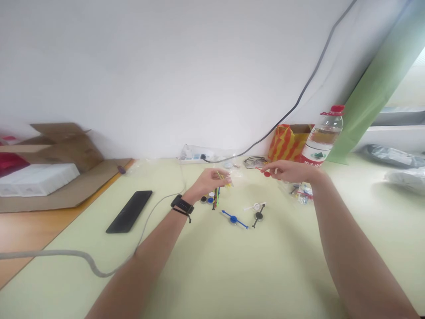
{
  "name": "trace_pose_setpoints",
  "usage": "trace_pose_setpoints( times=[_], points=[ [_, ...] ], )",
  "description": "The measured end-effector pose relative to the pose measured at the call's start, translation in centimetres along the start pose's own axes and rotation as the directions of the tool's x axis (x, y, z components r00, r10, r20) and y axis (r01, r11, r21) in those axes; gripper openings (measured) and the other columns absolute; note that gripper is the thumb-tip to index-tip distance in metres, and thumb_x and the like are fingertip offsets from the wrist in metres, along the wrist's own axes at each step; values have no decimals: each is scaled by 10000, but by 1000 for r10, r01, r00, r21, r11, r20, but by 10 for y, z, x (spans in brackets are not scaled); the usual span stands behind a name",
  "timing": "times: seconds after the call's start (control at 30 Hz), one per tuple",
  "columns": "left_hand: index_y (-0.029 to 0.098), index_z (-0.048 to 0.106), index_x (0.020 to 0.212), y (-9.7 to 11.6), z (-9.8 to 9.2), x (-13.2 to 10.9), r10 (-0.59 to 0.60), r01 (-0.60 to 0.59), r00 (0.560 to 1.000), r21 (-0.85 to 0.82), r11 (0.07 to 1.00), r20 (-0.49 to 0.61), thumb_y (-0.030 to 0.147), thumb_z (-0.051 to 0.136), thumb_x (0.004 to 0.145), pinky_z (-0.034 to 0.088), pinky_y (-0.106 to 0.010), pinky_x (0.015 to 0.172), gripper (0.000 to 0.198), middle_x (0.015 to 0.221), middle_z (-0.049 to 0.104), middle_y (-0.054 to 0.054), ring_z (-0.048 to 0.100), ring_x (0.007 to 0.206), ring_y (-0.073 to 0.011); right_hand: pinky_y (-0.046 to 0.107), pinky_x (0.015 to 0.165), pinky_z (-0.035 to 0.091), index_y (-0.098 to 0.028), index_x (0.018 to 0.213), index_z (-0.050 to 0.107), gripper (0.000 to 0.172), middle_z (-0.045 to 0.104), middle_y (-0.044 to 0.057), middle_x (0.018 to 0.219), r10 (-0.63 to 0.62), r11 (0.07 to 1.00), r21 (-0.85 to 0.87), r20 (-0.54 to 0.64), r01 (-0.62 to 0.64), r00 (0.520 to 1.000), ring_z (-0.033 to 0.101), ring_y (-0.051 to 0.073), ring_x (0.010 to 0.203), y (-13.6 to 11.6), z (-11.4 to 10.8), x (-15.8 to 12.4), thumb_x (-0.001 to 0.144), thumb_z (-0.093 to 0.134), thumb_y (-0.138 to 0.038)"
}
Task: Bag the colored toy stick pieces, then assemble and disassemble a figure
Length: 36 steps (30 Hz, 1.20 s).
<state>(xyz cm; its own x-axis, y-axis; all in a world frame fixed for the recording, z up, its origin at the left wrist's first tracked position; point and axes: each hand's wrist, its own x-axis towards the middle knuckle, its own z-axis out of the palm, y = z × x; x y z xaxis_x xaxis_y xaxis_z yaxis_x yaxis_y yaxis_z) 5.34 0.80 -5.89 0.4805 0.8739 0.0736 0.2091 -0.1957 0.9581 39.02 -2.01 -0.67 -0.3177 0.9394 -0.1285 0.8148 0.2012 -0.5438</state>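
Observation:
My left hand, with a black watch on its wrist, is closed on a thin yellow plastic piece, seemingly an arrow. Between the fingertips of my right hand is a red arrow spinner, its round hub hanging below the fingers. On the table between my arms lie a blue arrow spinner, a black arrow spinner and a white arrow spinner. Just under my left hand are loose coloured arrows, a blue disc and a black disc.
A black phone-like slab and a grey cable lie left. A power strip sits by the wall. Behind my right hand stand a water bottle and a striped bag. Small bagged parts lie beneath my right wrist.

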Motion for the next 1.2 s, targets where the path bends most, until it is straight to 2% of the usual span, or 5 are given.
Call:
trace_pose_setpoints(
  times=[0.13,0.3,0.5,0.7,1.2],
  points=[
    [144,747,1088,1,8,-1,46,-52,998,127,991,43,442,848,764,565,-328,810,452,1044,785,-141,742,909,-235,334,673,510,-288,1233,641,392,697,76,1090,22,990,139,-146,-1,989,647,244,867,-5,-1,1,842,620,-289],
    [173,759,1051,-7,17,-3,103,-128,989,282,951,102,448,798,792,559,-303,748,380,1050,770,-106,711,832,-202,337,689,523,-250,1150,579,283,669,25,839,-112,907,367,-258,205,960,617,184,730,-34,3,2,896,635,-363],
    [182,764,1073,-8,23,-3,127,-150,988,321,935,94,429,801,778,565,-304,753,387,1037,759,-102,694,831,-201,384,783,579,-244,1107,615,365,718,55,877,-252,790,461,-359,405,899,696,230,852,-61,9,3,886,709,-519],
    [181,755,1106,-7,24,-3,137,-155,988,335,930,78,419,791,784,565,-312,771,402,1044,754,-102,686,849,-204,380,774,585,-240,1066,624,371,724,64,936,-293,767,397,-483,504,825,697,220,813,-82,21,8,872,712,-544],
    [203,772,1034,0,23,-5,183,-182,982,408,894,38,384,782,783,547,-298,729,309,1011,758,-65,666,792,-190,304,606,430,-215,841,656,155,679,25,727,-322,938,-5,-390,348,863,590,183,668,-84,31,14,894,609,-353]
  ],
)
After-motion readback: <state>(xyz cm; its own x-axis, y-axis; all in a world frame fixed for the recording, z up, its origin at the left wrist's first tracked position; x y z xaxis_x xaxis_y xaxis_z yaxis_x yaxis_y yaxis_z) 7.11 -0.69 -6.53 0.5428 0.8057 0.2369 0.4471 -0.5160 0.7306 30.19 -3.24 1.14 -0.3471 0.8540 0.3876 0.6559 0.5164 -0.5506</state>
